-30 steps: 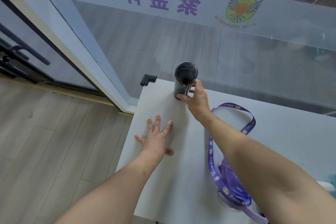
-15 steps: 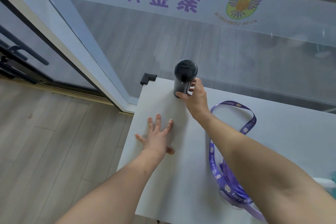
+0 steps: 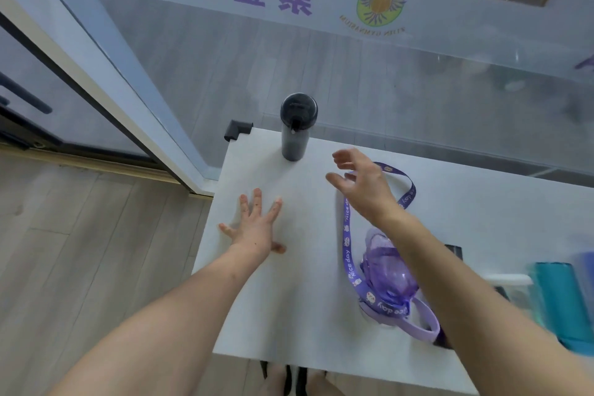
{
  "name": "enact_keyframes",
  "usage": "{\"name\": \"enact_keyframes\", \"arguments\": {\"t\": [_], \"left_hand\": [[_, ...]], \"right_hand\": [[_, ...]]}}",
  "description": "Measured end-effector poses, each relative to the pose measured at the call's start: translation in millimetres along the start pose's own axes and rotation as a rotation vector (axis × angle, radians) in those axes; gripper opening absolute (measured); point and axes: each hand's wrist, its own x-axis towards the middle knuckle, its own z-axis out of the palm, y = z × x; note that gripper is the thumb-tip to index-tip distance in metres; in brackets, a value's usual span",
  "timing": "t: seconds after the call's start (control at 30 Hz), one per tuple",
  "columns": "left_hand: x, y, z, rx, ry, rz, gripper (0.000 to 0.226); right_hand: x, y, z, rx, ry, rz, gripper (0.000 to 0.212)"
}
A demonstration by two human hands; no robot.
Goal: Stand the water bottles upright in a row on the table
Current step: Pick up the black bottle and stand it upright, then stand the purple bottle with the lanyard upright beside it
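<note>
A black water bottle (image 3: 295,133) stands upright near the far left corner of the white table (image 3: 289,299). My right hand (image 3: 363,185) hovers open to the right of it, fingers spread, not touching it. My left hand (image 3: 257,225) lies flat on the table, fingers apart, holding nothing. A clear purple bottle (image 3: 387,276) with a purple strap (image 3: 348,254) lies on its side under my right forearm. A teal bottle (image 3: 559,299) lies at the right edge, blurred, next to a white-capped one (image 3: 511,281).
A glass wall (image 3: 321,58) with purple lettering runs just behind the table's far edge. A black corner guard (image 3: 237,129) caps the far left corner. Wooden floor (image 3: 80,251) lies to the left. A dark object (image 3: 453,252) peeks out behind my right forearm.
My right hand has let go of the black bottle and drawn back to the right and towards me, now open. The bottle stays upright. My left hand has not moved.
</note>
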Motion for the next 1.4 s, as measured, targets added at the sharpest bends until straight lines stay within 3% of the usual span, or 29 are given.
{"name": "enact_keyframes", "arguments": {"t": [0.1,0.23,0.3,0.37,0.5,0.6,0.73,0.87,1.0,1.13,1.27,1.4], "left_hand": [[-5.3,5.5,1.8,0.007,0.011,-0.018,0.116],[-26.0,35.1,21.0,-0.087,0.076,0.072,0.086],[-35.8,53.8,36.5,-0.078,0.081,0.093,0.086],[-39.2,66.5,48.1,-0.019,0.061,0.067,0.092],[-38.0,70.2,52.7,0.062,0.061,0.042,0.101],[-40.5,68.7,49.4,0.092,0.054,0.05,0.101],[-40.5,69.5,49.4,0.096,0.055,0.05,0.101],[-41.0,67.8,50.2,0.087,0.051,0.054,0.101],[-41.9,67.8,48.8,0.085,0.052,0.06,0.101],[-40.9,68.2,49.3,0.084,0.048,0.059,0.101],[-39.0,67.3,50.4,0.075,0.046,0.057,0.1],[-37.1,66.3,50.2,0.052,0.047,0.058,0.101]], "right_hand": [[-69.7,-0.5,-47.7,-0.077,0.027,-0.083,0.03],[-149.7,23.4,-85.5,-0.201,0.04,-0.137,0.027],[-176.1,43.9,-93.0,-0.271,0.032,-0.224,0.03],[-193.6,62.9,-93.9,-0.353,-0.008,-0.294,0.048],[-209.9,89.6,-83.8,-0.708,-0.223,-0.358,0.106],[-208.2,96.8,-77.7,-0.835,-0.308,-0.368,0.119],[-191.8,84.5,-80.8,-0.808,-0.336,-0.365,0.101],[-165.4,66.8,-93.5,-0.713,-0.48,-0.263,0.069],[-129.5,55.4,-110.0,-0.552,-0.589,-0.196,0.054],[-88.8,38.8,-128.0,-0.367,-0.67,-0.012,0.038],[-50.3,42.5,-139.2,-0.035,-0.68,0.192,0.038],[-24.6,59.0,-131.1,0.053,-0.582,0.311,0.033]]}}
